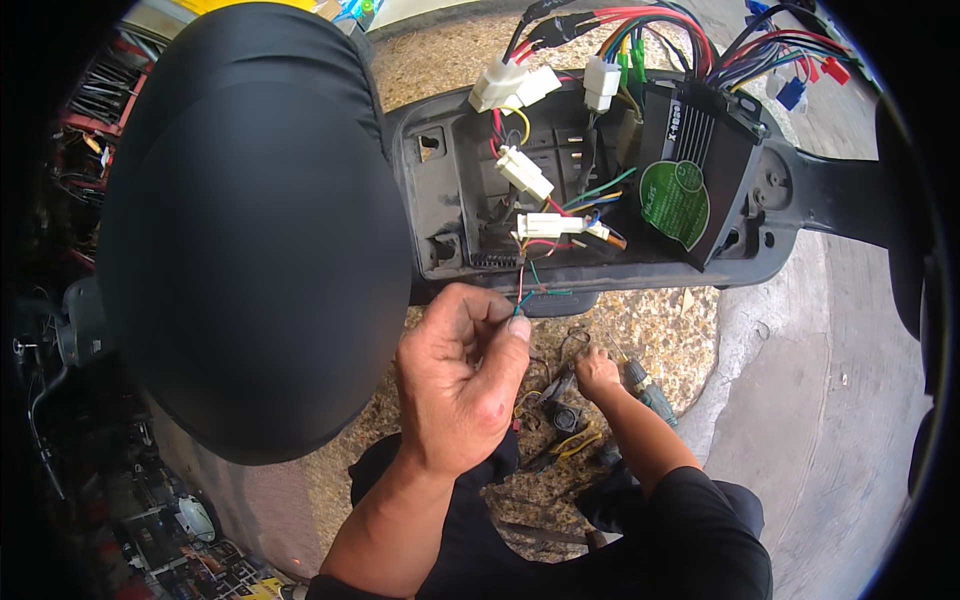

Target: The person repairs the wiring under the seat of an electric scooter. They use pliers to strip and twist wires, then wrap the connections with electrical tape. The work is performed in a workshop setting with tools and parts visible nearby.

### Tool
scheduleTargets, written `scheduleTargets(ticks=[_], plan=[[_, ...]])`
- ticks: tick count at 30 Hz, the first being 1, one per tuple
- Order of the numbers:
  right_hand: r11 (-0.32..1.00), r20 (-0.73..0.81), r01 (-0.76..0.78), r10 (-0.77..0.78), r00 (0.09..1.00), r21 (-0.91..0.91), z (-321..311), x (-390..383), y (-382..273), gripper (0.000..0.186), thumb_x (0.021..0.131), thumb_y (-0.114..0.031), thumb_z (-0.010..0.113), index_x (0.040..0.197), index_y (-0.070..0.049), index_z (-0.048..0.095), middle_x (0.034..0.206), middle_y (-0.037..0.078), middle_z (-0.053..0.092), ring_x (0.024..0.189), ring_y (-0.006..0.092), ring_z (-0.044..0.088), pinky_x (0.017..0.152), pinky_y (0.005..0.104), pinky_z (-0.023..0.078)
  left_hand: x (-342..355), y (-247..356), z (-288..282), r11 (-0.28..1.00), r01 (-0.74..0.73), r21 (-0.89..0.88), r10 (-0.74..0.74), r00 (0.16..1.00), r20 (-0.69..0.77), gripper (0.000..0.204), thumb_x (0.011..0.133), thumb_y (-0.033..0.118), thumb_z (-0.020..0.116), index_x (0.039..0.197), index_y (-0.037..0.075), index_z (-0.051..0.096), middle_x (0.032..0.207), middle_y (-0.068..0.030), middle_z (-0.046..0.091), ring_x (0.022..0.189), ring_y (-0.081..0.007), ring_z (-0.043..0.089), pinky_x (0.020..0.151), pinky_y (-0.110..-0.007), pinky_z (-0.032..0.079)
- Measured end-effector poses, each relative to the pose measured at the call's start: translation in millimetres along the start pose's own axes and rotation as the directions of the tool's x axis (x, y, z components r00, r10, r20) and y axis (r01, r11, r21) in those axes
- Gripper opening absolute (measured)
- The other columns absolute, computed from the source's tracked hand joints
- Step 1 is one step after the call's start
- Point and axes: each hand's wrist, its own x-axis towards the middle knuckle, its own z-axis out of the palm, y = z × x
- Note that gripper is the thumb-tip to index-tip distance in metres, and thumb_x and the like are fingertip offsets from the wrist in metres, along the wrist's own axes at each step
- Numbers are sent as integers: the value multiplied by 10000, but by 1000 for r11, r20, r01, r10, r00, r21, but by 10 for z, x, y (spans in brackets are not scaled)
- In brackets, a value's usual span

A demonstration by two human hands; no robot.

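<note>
My left hand point(462, 375) is closed in a pinch at the near edge of the black plastic tray point(430, 205). Between its thumb and forefinger are thin wires point(521, 296), one pinkish and one green. They run up to the white connectors point(550, 226) in the tray. Lower down and to the right, my right hand point(597, 374) reaches to the ground among tools, its fingers curled. What those fingers hold, if anything, is hidden. Dark-handled pliers point(557, 386) lie just left of it, and a cordless drill point(650, 392) lies to its right.
A black controller box point(690, 170) with a green label sits at the tray's right end, under bundled coloured wires point(640, 22). The large black seat point(255, 240) stands raised on the left. Yellow-handled pliers point(572, 445) and a black tape roll point(567, 417) lie on the ground.
</note>
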Motion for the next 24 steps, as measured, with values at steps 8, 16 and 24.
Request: scheduleTargets(ticks=[8,16,24], plan=[[968,155,242,-229,961,-69,-14,-45,82,214,856,-183,595,985,-77,729,1093,170,687,1047,345,662,829,442,552,16,-20,44,999,13,40,-12,1000,-19,69,904,-62,592,901,-9,547,684,9,562,562,-10,479,483,-198,352],[984,322,176,-177,930,31,-688,-316,33,293,775,-229,618,984,-64,738,899,184,709,839,327,685,709,429,547,22,-103,3,999,-6,38,7,1000,-17,51,908,-36,602,907,2,566,724,39,546,605,2,440,515,-192,322],[743,88,325,-456,886,586,-2094,-1492,43,286,793,-231,682,919,24,710,962,183,719,877,259,670,764,388,528,85,-189,-136,982,-62,181,70,997,-35,49,910,23,636,916,-4,596,731,-6,610,627,-42,502,556,-224,390]])
